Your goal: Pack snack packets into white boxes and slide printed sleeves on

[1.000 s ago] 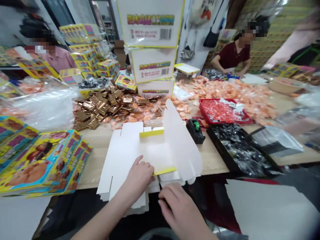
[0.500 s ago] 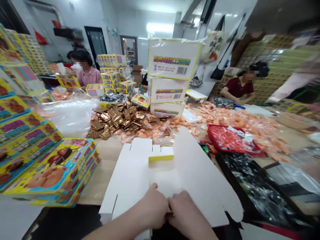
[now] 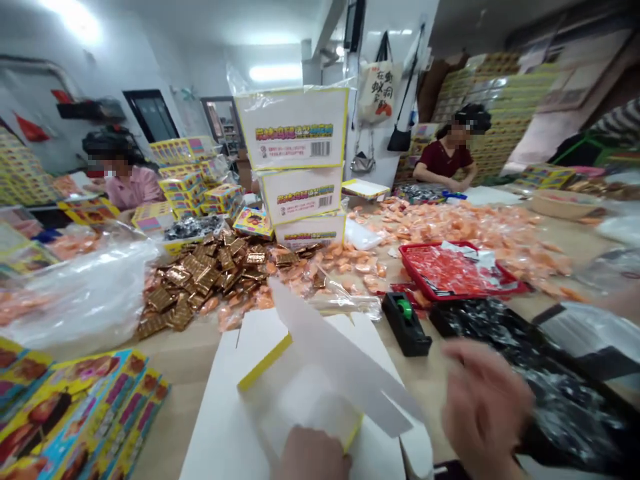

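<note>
Our left hand (image 3: 311, 457) touches the white carton blank (image 3: 305, 400), its grip unclear; our open right hand (image 3: 485, 407) holds nothing, near a black tray (image 3: 439, 321) of foil packets (image 3: 555, 400).

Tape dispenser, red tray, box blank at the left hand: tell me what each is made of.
The tape dispenser looks like glossy moulded black plastic. The red tray looks like rigid plastic, with a smooth rim. The box blank looks like matte white card, thin and flexing, yellow-edged.
</note>
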`<state>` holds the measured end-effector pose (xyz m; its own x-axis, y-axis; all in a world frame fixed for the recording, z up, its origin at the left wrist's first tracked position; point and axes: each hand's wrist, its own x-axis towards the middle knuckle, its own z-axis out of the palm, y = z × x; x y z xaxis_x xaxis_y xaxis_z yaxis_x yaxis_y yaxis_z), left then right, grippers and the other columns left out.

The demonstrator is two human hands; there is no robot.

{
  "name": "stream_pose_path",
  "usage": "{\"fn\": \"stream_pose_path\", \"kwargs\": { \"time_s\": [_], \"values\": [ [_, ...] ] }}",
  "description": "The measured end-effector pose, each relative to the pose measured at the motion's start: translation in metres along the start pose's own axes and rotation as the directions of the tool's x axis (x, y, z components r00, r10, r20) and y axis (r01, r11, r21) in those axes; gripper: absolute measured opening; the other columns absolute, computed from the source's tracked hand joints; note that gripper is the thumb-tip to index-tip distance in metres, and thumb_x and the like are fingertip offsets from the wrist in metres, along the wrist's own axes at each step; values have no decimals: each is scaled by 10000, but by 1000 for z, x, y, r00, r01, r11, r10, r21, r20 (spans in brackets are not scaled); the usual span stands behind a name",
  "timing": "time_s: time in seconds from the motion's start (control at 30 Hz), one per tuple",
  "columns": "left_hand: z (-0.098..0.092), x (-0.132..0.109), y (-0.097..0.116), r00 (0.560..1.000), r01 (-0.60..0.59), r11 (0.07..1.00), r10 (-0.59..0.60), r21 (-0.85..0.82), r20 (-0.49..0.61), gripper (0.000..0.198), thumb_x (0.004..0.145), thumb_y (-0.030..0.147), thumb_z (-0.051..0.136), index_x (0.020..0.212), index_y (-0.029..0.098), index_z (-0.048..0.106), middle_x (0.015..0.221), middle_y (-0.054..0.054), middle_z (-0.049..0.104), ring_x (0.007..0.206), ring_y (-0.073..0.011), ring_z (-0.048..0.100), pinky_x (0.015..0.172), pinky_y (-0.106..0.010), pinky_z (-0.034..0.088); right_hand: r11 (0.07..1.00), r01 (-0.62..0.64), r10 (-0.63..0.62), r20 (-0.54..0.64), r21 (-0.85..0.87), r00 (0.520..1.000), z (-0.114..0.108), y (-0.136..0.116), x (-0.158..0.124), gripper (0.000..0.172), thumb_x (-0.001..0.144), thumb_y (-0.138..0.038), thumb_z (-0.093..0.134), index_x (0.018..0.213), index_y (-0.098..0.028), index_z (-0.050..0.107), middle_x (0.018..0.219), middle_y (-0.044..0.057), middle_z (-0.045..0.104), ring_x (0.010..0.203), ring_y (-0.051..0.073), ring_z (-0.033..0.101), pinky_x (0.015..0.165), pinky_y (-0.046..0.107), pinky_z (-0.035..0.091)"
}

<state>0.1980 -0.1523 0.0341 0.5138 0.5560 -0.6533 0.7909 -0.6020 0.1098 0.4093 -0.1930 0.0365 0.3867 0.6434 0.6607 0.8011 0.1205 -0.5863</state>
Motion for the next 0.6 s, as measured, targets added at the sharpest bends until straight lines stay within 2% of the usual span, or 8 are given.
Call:
{"fn": "stream_pose_path", "kwargs": {
  "time_s": [0.03, 0.1, 0.13, 0.23, 0.33, 0.47, 0.57, 0.6],
  "values": [
    [-4, 7, 5, 999, -32, 999, 30, 45, 27, 314, 898, 191, 443, 985, 119, 736, 891, -228, 731, 882, -385, 706, 710, -473, 521, 996, -86, 89, -107, 32, 990, 18, 8, 23, 357, 921, -328, 436, 1259, -319, 550, 1073, 112, 603, 1016, 281, 593, 885, 488, 474],
    [-6, 21, 12, 994, -101, 988, 96, 118, 52, 309, 872, 140, 451, 963, 136, 746, 850, -211, 736, 840, -373, 713, 689, -459, 520, 984, -157, 174, 265, -82, 948, 70, 24, 67, 324, 948, -312, 385, 1135, -203, 626, 1044, 116, 626, 1032, 237, 567, 943, 400, 427],
    [-5, 28, 14, 993, -113, 985, 108, 132, 50, 295, 868, 159, 465, 946, 138, 750, 830, -209, 736, 816, -373, 713, 674, -456, 519, 981, -164, 189, 352, -100, 917, 99, 31, 84, 262, 920, -295, 452, 1009, -178, 669, 995, 108, 644, 1020, 227, 566, 944, 365, 415],
    [-2, 36, 13, 998, -56, 994, 58, 93, -18, 321, 878, 337, 502, 919, 130, 744, 805, -210, 732, 752, -361, 701, 618, -424, 515, 961, -230, 272, 386, -151, 882, 172, 48, 109, 149, 829, -225, 569, 808, -114, 666, 916, 146, 647, 982, 239, 564, 902, 343, 406],
    [0, 21, -2, 995, -98, 994, 99, 40, -26, 323, 852, 294, 547, 1103, 132, 671, 806, -157, 741, 751, -301, 695, 708, -394, 525, 944, -289, 328, 354, -159, 876, 198, 58, 109, 123, 804, -154, 537, 723, -121, 624, 809, 137, 635, 872, 219, 568, 821, 316, 410],
    [17, -20, -34, 911, -358, 933, 346, -14, -225, 649, 795, 203, 648, 1398, 150, 411, 1183, -147, 677, 1065, -282, 643, 1003, -428, 432, 941, -323, 339, 265, -104, 902, 152, 59, 97, 211, 897, -225, 393, 830, -152, 579, 769, 85, 605, 767, 197, 554, 719, 304, 419],
    [39, -32, -42, 836, -404, 914, 359, -23, -415, 491, 826, 178, 635, 1293, 231, 494, 1168, -83, 674, 1034, -242, 640, 929, -365, 480, 952, -305, 304, 39, 21, 952, 70, 34, 68, 292, 962, -327, 285, 1124, -183, 480, 820, 45, 574, 686, 180, 545, 608, 294, 429],
    [46, -31, -39, 807, -414, 910, 359, -15, -469, 381, 855, 152, 593, 1221, 243, 535, 1102, -62, 689, 978, -221, 650, 893, -345, 493, 955, -252, 274, -148, 155, 950, 38, 18, 53, 290, 960, -346, 312, 1178, -214, 449, 771, 17, 553, 601, 173, 520, 537, 286, 408]
  ]
}}
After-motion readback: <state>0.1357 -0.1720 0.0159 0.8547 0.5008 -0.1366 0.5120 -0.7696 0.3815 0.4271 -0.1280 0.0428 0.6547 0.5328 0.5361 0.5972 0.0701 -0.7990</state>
